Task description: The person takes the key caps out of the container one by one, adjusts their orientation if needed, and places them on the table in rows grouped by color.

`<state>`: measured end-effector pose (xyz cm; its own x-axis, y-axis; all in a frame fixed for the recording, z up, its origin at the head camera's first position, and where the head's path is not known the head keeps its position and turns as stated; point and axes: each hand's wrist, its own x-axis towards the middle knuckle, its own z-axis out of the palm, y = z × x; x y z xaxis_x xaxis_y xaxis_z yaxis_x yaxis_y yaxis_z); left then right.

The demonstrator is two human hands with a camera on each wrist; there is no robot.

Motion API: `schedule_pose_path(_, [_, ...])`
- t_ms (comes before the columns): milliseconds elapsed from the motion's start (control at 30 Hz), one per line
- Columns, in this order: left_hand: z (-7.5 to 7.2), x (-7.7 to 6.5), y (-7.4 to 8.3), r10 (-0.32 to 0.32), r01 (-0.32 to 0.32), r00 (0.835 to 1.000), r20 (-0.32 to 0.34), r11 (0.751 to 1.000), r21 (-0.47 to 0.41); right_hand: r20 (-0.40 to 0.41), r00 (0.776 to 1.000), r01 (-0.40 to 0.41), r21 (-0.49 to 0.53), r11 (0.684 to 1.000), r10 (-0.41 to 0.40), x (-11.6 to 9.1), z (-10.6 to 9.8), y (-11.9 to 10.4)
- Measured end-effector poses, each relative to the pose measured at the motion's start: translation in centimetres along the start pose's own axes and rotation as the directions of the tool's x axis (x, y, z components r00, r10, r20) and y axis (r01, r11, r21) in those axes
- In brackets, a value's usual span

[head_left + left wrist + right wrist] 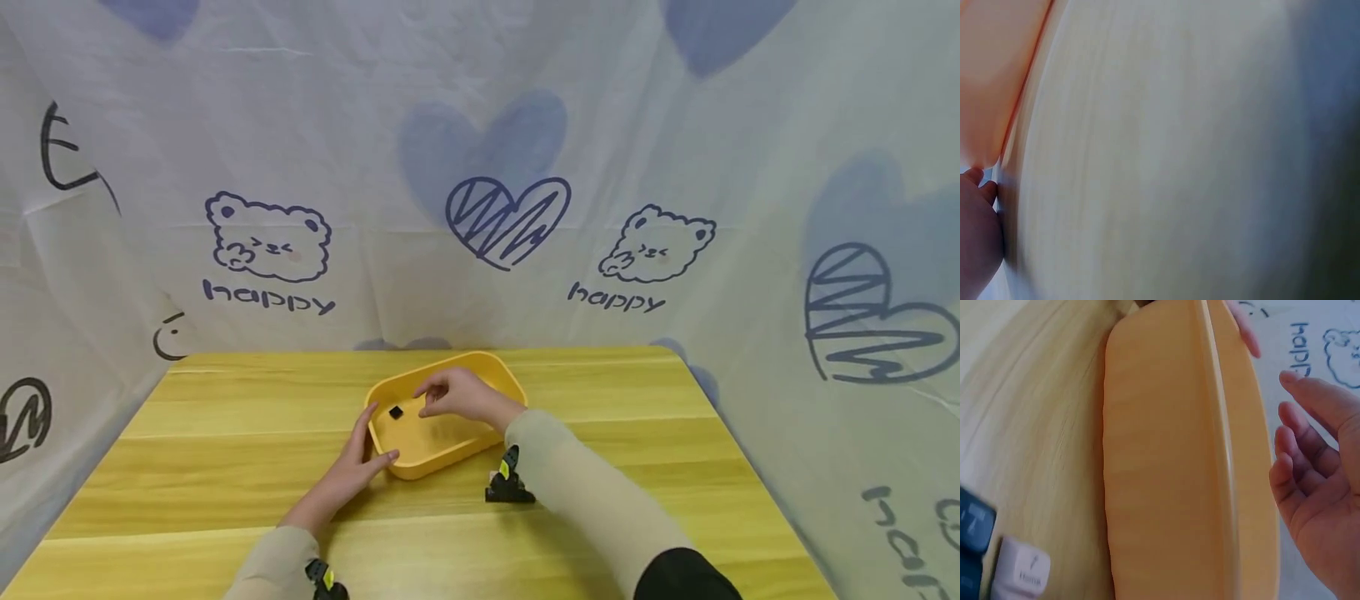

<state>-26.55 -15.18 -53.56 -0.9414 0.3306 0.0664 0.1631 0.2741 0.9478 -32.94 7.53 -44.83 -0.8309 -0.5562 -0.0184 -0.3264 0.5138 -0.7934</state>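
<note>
A yellow plastic tray lies at an angle on the table, with one small black keycap near its left end. My left hand holds that end, its thumb at the near rim and its fingers along the left side. Over the middle of the tray is my right hand, fingers loosely bent. The right wrist view shows nothing between those fingers. Below the right forearm, outside the tray, sit a white keycap marked 7 Home and dark keycaps.
The table has a yellow wood-grain top. Behind it and at both sides hangs a pale cloth printed with hearts, bears and the word happy. A small black and yellow device is strapped at the left wrist.
</note>
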Motion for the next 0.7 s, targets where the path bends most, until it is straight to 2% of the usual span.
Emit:
schedule_pose_path(267, [0.0, -0.1, 0.0, -0.013, 0.013, 1.000, -0.008, 1.000, 0.018, 0.034, 0.999, -0.026, 0.066, 0.997, 0.024, 2.5, 1.5, 1.1])
schedule_pose_path(567, [0.2, 0.0, -0.3, 0.009, -0.009, 1.000, -0.019, 1.000, 0.015, 0.005, 0.984, -0.176, 0.165, 0.971, 0.178, 3.8, 3.1, 2.2])
schedule_pose_path(700, [0.2, 0.0, -0.5, 0.028, -0.027, 0.999, -0.023, 1.000, 0.011, 0.001, 0.980, -0.198, 0.172, 0.965, 0.201, 4.4, 3.8, 2.0])
